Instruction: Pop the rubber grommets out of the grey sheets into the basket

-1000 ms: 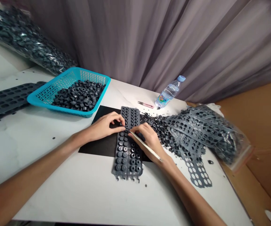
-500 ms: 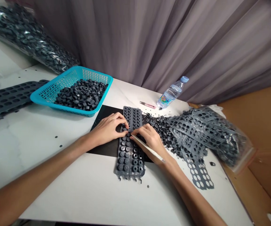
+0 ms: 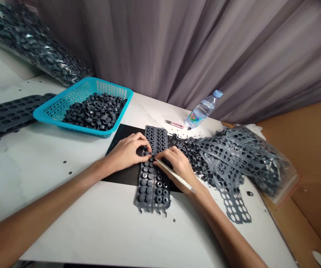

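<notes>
A dark grey moulded rubber sheet with rows of round ring-like parts lies lengthwise in front of me, across a black mat. My left hand comes in from its left side, thumb and index finger closed on one of the small round parts near the sheet's middle. From the other side my right hand grips white tweezers, slanting along the palm. Their tip meets the sheet beside my left fingertips. The exact contact there is partly hidden by the fingers.
A blue basket of black rings stands at the back left, near a filled plastic bag and perforated sheets. Right of the mat lie loose rings, punched-out sheets, another bag, pink snips and a water bottle.
Both hands keep almost the same place and grip at the sheet's middle. The whole view has shifted very slightly; nothing else has visibly moved.
</notes>
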`<state>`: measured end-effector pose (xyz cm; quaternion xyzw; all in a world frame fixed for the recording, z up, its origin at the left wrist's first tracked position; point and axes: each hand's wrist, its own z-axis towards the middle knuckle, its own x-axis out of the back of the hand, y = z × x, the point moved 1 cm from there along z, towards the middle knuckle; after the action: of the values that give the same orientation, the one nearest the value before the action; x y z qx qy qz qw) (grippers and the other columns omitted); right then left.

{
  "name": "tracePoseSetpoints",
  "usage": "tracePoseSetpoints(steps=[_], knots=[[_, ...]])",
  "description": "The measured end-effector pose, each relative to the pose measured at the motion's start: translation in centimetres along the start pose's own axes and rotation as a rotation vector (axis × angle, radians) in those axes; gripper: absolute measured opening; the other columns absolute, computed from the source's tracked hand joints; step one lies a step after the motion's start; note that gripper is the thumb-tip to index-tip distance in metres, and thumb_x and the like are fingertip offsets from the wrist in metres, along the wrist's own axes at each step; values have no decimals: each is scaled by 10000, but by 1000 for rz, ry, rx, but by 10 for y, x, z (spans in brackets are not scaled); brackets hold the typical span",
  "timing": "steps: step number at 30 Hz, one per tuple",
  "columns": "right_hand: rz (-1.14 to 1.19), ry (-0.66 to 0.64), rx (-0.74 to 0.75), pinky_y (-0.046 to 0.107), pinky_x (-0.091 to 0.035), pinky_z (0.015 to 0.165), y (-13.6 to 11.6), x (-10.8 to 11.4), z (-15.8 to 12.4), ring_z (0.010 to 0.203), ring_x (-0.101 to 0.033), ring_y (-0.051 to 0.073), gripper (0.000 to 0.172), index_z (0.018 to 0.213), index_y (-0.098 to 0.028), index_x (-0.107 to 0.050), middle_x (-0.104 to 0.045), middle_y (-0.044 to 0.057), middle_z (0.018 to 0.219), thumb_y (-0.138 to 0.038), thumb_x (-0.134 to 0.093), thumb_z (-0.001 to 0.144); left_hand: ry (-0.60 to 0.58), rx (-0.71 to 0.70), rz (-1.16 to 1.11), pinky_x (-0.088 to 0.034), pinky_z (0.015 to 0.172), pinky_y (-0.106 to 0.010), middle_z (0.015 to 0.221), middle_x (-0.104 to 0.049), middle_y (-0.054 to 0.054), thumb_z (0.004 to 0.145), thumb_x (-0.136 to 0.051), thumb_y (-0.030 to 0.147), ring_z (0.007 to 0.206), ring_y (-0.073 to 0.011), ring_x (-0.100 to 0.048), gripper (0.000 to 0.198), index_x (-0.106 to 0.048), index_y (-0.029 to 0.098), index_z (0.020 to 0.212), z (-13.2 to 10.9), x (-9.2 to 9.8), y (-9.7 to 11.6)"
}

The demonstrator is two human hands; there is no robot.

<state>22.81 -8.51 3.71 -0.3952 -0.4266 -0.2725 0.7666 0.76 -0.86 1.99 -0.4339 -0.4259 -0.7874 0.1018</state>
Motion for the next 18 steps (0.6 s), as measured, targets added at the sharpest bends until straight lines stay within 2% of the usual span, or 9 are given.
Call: tracePoseSetpoints(steps=[5,10,14,18], knots=[[-29,20,-17,379,-519,874,-5,1,0,963,-599,244,206,1063,-222,-672,-731,68,1032,-410,-588,1064,3,-7,2,-496,917,-385,1132,-664,-7,885,-772,348,1050,-234,-649,106,-770,279,966,0,0,0],[-102,11,-1,404,-524,912,-5,-2,0,993,-596,261,292,1267,-206,-655,-729,84,1046,-407,-569,1073,0,0,-3,-493,924,-395,1143,-671,-6,884,-772,371,1059,-241,-643,121,-771,286,970,1,-2,-1],[-222,-9,46,421,-522,917,-4,-10,0,1001,-577,276,292,1272,-188,-663,-726,104,1066,-372,-526,1092,8,9,-2,-490,932,-394,1139,-671,0,885,-767,376,1056,-238,-638,118,-768,294,969,2,-3,-2],[-348,96,-20,428,-511,907,-3,-18,2,981,-561,288,262,1233,-186,-650,-710,116,1074,-337,-476,1109,-18,26,25,-482,931,-409,1144,-658,-3,888,-761,400,1048,-247,-628,147,-760,301,996,2,-4,-1]])
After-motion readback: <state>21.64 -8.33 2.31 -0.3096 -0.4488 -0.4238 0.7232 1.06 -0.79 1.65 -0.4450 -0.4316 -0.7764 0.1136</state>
